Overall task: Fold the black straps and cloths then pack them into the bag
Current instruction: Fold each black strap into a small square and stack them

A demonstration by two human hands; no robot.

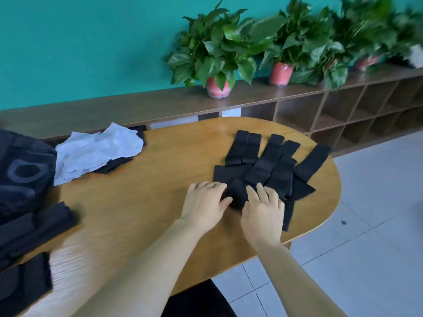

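Several folded black straps (270, 161) lie fanned out on the right half of the wooden table (142, 193). At the near edge of that pile lies a black cloth piece (238, 191). My left hand (206, 204) rests on its left edge, thumb against the fabric. My right hand (263, 209) lies on its right side with fingers spread flat. A dark bag (23, 170) sits at the table's left edge. More folded black pieces (34, 225) are stacked below the bag.
A white plastic bag (96, 152) lies crumpled over a black item at the back left. Behind the table runs a brown shelf unit (343, 115) with potted plants (217, 56) on top. Tiled floor (366, 225) lies to the right.
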